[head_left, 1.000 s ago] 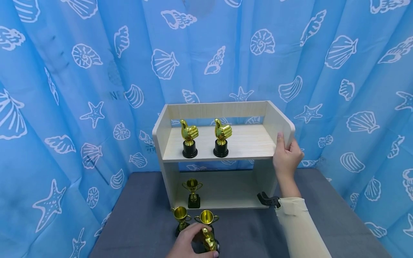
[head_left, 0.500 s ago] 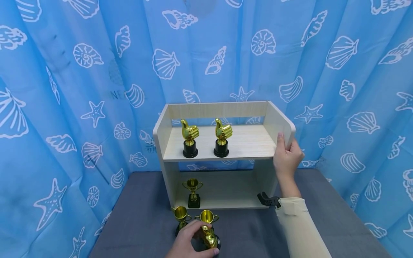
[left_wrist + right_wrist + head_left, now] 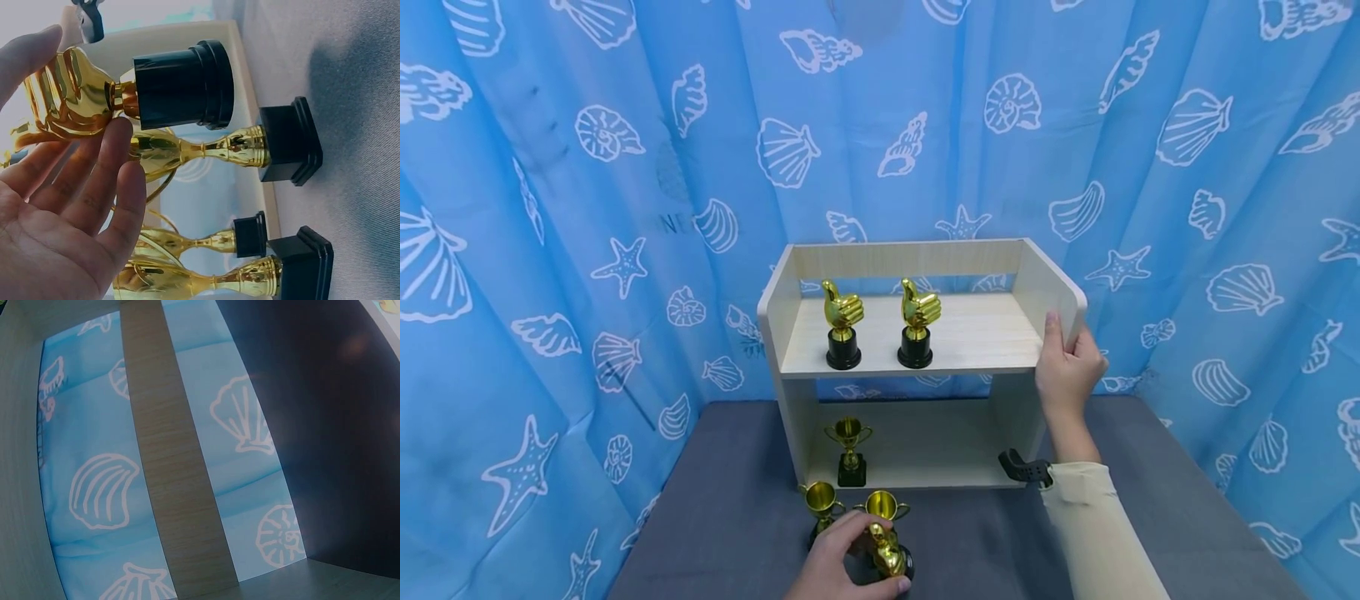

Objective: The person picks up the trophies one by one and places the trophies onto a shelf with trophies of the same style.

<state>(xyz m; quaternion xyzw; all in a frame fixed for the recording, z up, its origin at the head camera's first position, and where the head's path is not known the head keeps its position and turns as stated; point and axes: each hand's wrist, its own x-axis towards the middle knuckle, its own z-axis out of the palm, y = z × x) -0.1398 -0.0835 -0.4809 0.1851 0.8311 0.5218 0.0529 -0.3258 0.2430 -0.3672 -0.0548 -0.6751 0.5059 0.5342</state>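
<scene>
My left hand [image 3: 838, 560] pinches a gold thumbs-up trophy [image 3: 181, 87] with a round black base, above the table at the front. In the left wrist view, thumb and fingertips are on its golden fist, and the base points sideways. Just beyond stand two gold cup trophies, one left [image 3: 820, 498] and one right [image 3: 882, 504], the right one partly covered. My right hand [image 3: 1070, 373] grips the front edge of the right side panel of a pale wooden shelf [image 3: 985, 329]. The right wrist view does not show that hand, only the shelf's inside and back slat [image 3: 175, 450].
Two thumbs-up trophies, left [image 3: 843, 325] and middle [image 3: 916, 323], stand on the upper board. A cup trophy [image 3: 850, 450] stands at the left of the lower board. The grey-covered table [image 3: 715, 500] is backed by a blue shell-print curtain [image 3: 880, 100].
The thumbs-up trophy in my left hand has turned and shifted very slightly. The right hand keeps its grip on the shelf, and the standing trophies stay where they were.
</scene>
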